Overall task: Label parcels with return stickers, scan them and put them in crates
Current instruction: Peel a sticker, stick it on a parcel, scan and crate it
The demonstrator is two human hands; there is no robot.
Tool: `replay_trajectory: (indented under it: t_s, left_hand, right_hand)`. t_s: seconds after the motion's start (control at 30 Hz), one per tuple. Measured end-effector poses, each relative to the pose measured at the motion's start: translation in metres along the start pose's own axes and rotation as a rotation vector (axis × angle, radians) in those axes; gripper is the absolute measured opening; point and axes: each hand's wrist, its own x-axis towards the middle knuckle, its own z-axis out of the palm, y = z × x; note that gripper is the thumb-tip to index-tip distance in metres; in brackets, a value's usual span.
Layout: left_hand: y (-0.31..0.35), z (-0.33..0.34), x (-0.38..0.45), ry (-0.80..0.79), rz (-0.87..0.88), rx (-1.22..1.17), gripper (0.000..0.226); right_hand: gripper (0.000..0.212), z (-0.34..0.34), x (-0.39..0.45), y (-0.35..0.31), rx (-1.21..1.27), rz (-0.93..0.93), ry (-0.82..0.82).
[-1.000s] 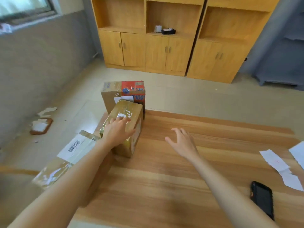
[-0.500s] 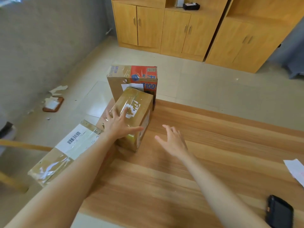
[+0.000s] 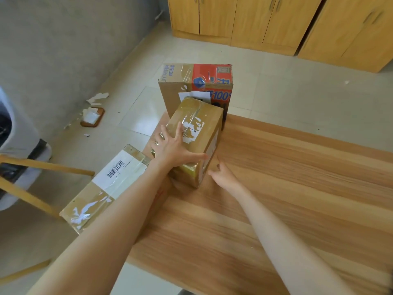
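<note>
The taped parcel (image 3: 197, 133), a brown cardboard box wrapped in clear tape with torn white label scraps on its top, stands on the far left corner of the wooden counter (image 3: 287, 188). The left hand (image 3: 173, 149) lies flat across the parcel's top, fingers spread and reaching over its left edge, thumb stretched along the near top edge; its grip is wide, pressing rather than clasping. The right hand (image 3: 223, 176) sits just beside the parcel's near right corner, low over the counter, fingers loosely bent and holding nothing; whether its fingertips touch the box cannot be told. Directly behind the parcel, touching or nearly touching it, stands a taller carton (image 3: 191, 81) with a red printed panel and a white slip on its front. To the parcel's near left, overhanging the counter's left edge, lies a long flat box (image 3: 106, 188) bearing a white barcode label (image 3: 121, 167), partly covered by the left forearm. Beyond the carton, yellow wooden cabinets (image 3: 276, 22) line the far wall.
</note>
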Motion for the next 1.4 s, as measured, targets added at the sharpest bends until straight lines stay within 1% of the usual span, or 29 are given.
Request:
replay_trajectory:
  t_s: [0.13, 0.17, 0.23, 0.27, 0.3, 0.4, 0.43, 0.47, 0.5, 0.6, 0.7, 0.73, 0.83, 0.9, 0.93, 1.0, 1.03, 1.07, 1.17, 1.2, 1.27, 1.37, 1.4]
  left_hand:
    - [0.0, 0.0, -0.001, 0.074, -0.004, -0.067, 0.12]
    - [0.0, -0.001, -0.001, 0.076, -0.013, -0.121, 0.116]
    - [0.001, -0.004, -0.003, 0.051, -0.033, -0.252, 0.109]
    - [0.002, -0.006, -0.005, 0.033, -0.04, -0.303, 0.107]
    - [0.003, -0.007, -0.006, 0.016, -0.044, -0.338, 0.108]
    - [0.009, -0.01, -0.012, -0.026, -0.043, -0.379, 0.113]
    - [0.011, -0.01, -0.014, -0.04, -0.044, -0.381, 0.114]
    - [0.015, -0.011, -0.016, -0.059, -0.044, -0.389, 0.116]
    - [0.019, -0.01, -0.018, -0.083, -0.041, -0.418, 0.121]
    - [0.036, -0.005, -0.025, -0.143, -0.012, -0.555, 0.128]
    - [0.066, 0.004, -0.038, -0.207, 0.027, -0.616, 0.127]
    - [0.078, 0.008, -0.045, -0.235, 0.036, -0.626, 0.127]
    - [0.108, 0.037, -0.059, -0.351, 0.08, -0.676, 0.126]
    - [0.125, 0.062, -0.072, -0.435, 0.143, -0.767, 0.125]
    - [0.133, 0.073, -0.081, -0.477, 0.168, -0.813, 0.121]
    - [0.148, 0.094, -0.097, -0.553, 0.217, -0.876, 0.097]
    - [0.153, 0.106, -0.104, -0.594, 0.234, -0.891, 0.088]
    - [0.156, 0.117, -0.111, -0.648, 0.231, -0.893, 0.088]
    - [0.155, 0.144, -0.123, -0.762, 0.179, -0.851, 0.11]
    - [0.155, 0.151, -0.124, -0.788, 0.156, -0.844, 0.114]
    - [0.156, 0.159, -0.123, -0.818, 0.143, -0.837, 0.109]
    - [0.163, 0.164, -0.12, -0.821, 0.127, -0.843, 0.088]
    - [0.165, 0.164, -0.119, -0.818, 0.124, -0.836, 0.085]
  right_hand:
    - [0.075, 0.001, 0.013, -0.001, 0.176, 0.099, 0.035]
    - [0.07, 0.001, 0.013, -0.003, 0.221, 0.11, 0.037]
    - [0.051, -0.002, 0.015, -0.001, 0.332, 0.128, 0.048]
    - [0.046, -0.004, 0.015, 0.001, 0.389, 0.133, 0.047]
    - [0.05, -0.007, 0.014, 0.003, 0.436, 0.13, 0.041]
    - [0.089, -0.02, 0.009, 0.01, 0.547, 0.116, 0.028]
    - [0.096, -0.024, 0.005, 0.011, 0.562, 0.112, 0.034]
    - [0.099, -0.029, 0.001, 0.013, 0.57, 0.11, 0.048]
    - [0.095, -0.033, -0.004, 0.015, 0.569, 0.111, 0.071]
    - [0.064, -0.053, -0.021, 0.022, 0.565, 0.096, 0.159]
    - [0.05, -0.081, -0.048, 0.032, 0.554, 0.067, 0.283]
    - [0.051, -0.092, -0.06, 0.036, 0.545, 0.062, 0.321]
    - [0.073, -0.125, -0.093, 0.059, 0.531, 0.075, 0.419]
    - [0.07, -0.143, -0.118, 0.078, 0.492, 0.118, 0.503]
    - [0.072, -0.15, -0.13, 0.089, 0.49, 0.145, 0.539]
    - [0.094, -0.163, -0.149, 0.113, 0.496, 0.168, 0.583]
    - [0.101, -0.168, -0.158, 0.124, 0.49, 0.178, 0.587]
    - [0.103, -0.172, -0.165, 0.134, 0.48, 0.192, 0.589]
    - [0.095, -0.179, -0.182, 0.162, 0.457, 0.234, 0.564]
    - [0.093, -0.18, -0.185, 0.17, 0.441, 0.237, 0.561]
    - [0.091, -0.18, -0.188, 0.181, 0.425, 0.22, 0.554]
    - [0.089, -0.183, -0.185, 0.188, 0.435, 0.199, 0.537]
    - [0.09, -0.183, -0.183, 0.189, 0.431, 0.201, 0.53]
